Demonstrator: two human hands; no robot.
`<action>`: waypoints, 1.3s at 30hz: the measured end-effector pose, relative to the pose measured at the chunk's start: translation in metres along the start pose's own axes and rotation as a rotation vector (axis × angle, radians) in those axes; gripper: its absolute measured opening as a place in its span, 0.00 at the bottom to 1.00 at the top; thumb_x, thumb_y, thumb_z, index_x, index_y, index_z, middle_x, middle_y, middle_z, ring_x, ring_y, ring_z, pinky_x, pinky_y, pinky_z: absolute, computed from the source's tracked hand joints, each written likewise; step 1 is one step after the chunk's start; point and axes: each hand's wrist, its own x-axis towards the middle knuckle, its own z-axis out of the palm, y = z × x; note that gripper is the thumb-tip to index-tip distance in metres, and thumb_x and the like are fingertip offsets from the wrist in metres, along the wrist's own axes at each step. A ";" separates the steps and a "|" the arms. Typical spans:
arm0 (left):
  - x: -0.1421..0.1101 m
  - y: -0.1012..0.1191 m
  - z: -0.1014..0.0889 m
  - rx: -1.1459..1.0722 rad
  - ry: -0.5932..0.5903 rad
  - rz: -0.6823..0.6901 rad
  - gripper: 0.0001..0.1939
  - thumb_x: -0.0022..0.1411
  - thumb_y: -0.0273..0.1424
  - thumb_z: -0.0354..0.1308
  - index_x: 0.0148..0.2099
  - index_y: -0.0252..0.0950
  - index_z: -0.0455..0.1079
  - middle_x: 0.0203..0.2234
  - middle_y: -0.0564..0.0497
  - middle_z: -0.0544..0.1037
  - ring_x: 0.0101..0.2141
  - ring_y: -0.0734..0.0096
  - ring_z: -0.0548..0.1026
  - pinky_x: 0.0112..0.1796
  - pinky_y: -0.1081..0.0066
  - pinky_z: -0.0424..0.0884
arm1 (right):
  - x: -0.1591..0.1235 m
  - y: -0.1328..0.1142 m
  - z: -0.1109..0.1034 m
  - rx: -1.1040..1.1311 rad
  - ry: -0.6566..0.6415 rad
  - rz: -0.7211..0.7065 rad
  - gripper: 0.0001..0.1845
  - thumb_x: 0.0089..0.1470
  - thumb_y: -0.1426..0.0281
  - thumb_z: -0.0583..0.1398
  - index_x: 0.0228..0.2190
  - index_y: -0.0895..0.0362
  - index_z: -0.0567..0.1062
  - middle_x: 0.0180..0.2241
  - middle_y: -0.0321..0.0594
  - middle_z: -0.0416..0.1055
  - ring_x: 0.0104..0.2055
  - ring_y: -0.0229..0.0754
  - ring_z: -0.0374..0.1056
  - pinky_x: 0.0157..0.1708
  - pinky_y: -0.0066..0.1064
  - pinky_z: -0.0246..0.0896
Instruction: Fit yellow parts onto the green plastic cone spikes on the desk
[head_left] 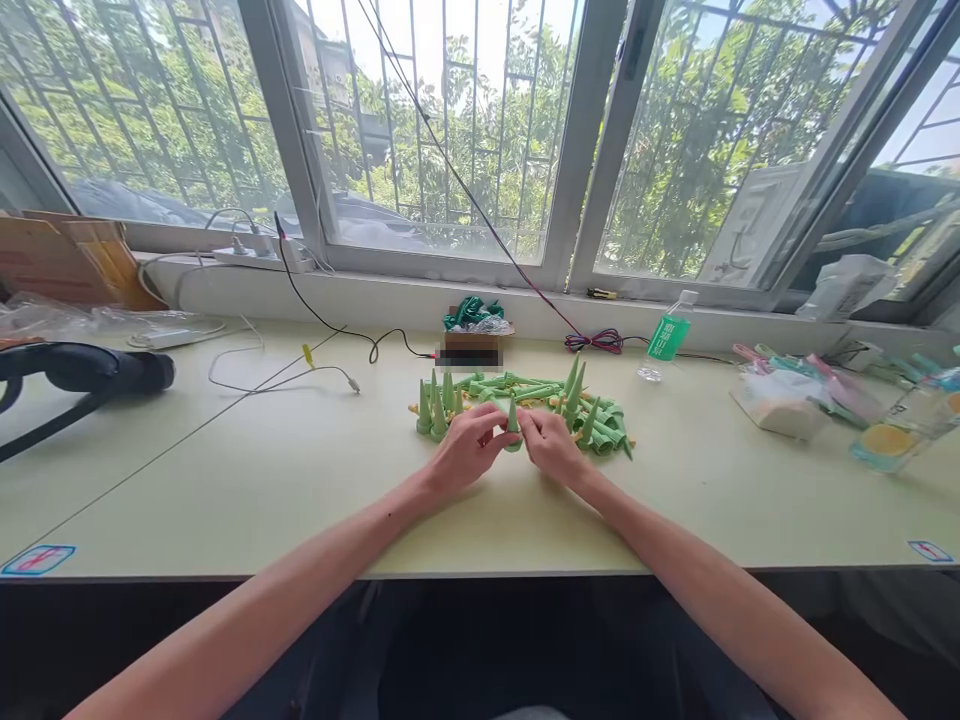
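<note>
Both my hands meet at the middle of the pale table (225, 480). My left hand (469, 447) and my right hand (550, 445) are closed, pinching one small green cone (513, 424) between their fingertips. Just behind them lies a heap of green cones and yellowish sticks (540, 400); several cones (433, 410) stand upright at its left. Whether the held cone touches the table I cannot tell.
A small brown box with green material (474, 335) sits behind the heap. A water bottle (666, 338) stands to the right, with plastic bags and packets (787, 395) further right. Cables (315, 375) and a power strip (259, 252) lie at the left, beside a black chair armrest (82, 368).
</note>
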 end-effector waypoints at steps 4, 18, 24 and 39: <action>0.001 0.000 0.001 0.026 0.046 0.004 0.12 0.64 0.40 0.56 0.35 0.37 0.71 0.31 0.51 0.70 0.23 0.78 0.63 0.27 0.74 0.64 | 0.000 -0.001 0.001 0.013 0.046 0.022 0.27 0.63 0.53 0.46 0.17 0.54 0.56 0.13 0.31 0.54 0.18 0.35 0.51 0.21 0.29 0.45; 0.007 0.010 0.002 -0.306 0.016 -0.300 0.29 0.66 0.51 0.44 0.25 0.33 0.64 0.16 0.55 0.67 0.13 0.82 0.60 0.18 0.76 0.57 | -0.002 -0.004 -0.001 0.077 0.207 0.011 0.24 0.65 0.54 0.46 0.22 0.54 0.59 0.17 0.32 0.57 0.19 0.35 0.53 0.21 0.29 0.48; 0.007 0.009 -0.002 -0.468 -0.191 -0.472 0.34 0.62 0.57 0.47 0.22 0.31 0.67 0.13 0.52 0.69 0.10 0.82 0.59 0.13 0.77 0.51 | -0.003 -0.005 -0.001 0.069 0.147 -0.020 0.24 0.65 0.54 0.47 0.21 0.54 0.58 0.15 0.31 0.55 0.19 0.35 0.52 0.21 0.28 0.47; 0.005 -0.003 -0.001 -0.637 -0.287 -0.543 0.33 0.60 0.57 0.50 0.29 0.28 0.73 0.24 0.46 0.77 0.15 0.81 0.65 0.16 0.76 0.61 | -0.003 0.003 0.003 0.148 0.088 0.000 0.24 0.64 0.54 0.48 0.21 0.54 0.58 0.16 0.30 0.55 0.19 0.34 0.53 0.21 0.28 0.47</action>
